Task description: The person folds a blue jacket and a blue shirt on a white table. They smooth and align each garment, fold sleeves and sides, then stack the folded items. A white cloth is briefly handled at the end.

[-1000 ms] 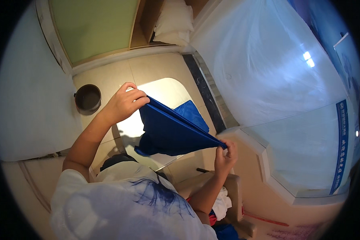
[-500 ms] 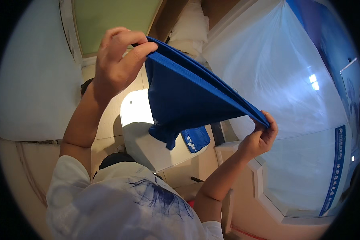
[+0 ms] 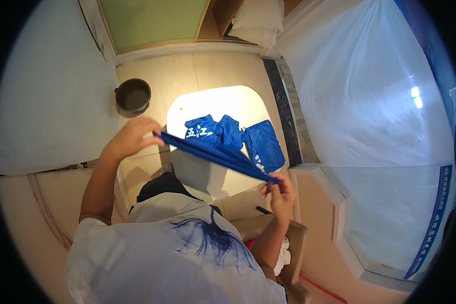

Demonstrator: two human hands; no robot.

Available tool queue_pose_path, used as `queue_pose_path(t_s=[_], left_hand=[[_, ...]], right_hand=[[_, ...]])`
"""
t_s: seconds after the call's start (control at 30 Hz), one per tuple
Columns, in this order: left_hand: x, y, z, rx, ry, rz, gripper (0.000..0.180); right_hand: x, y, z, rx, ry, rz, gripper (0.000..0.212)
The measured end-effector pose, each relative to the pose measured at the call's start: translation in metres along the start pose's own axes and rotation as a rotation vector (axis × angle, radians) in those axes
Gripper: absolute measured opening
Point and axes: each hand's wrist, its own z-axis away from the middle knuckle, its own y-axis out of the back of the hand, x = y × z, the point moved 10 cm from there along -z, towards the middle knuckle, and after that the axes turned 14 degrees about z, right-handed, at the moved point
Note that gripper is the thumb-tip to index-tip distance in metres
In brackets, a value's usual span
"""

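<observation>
A blue garment point(image 3: 223, 137) with white print is stretched slantwise between my hands by its banded edge. My left hand point(image 3: 133, 138) pinches the upper left end of that edge, and my right hand point(image 3: 280, 191) grips the lower right end. The far part of the garment lies bunched in two lobes on a white stool-like surface point(image 3: 228, 96); the print shows on the left lobe. Just right of it, a folded blue garment point(image 3: 266, 144) rests flat on the same surface, white print near its lower edge.
A dark round bucket point(image 3: 133, 96) stands on the tiled floor beyond my left hand. Clear plastic sheeting point(image 3: 359, 91) hangs at the right above an angled ledge point(image 3: 339, 218). A beige chair point(image 3: 296, 243) with white cloth is beside my right forearm. White bundles point(image 3: 256, 20) sit at the back.
Both hands have come down and nearer my body with the garment. Its hanging part now rests on the white surface, and the bucket has come into view.
</observation>
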Motion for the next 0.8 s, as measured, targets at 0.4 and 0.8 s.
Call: queue_pose_path(t_s=[0.4,0.8], left_hand=[[-0.14,-0.095,-0.067,-0.069,0.297,0.275,0.007],[0.161,0.135,-0.13,0.57,-0.773,0.277,0.027]], right_hand=[[0.104,0.0,-0.08,0.205,-0.01,0.22,0.02],[-0.216,0.094,-0.114,0.575,0.783,-0.085,0.024]])
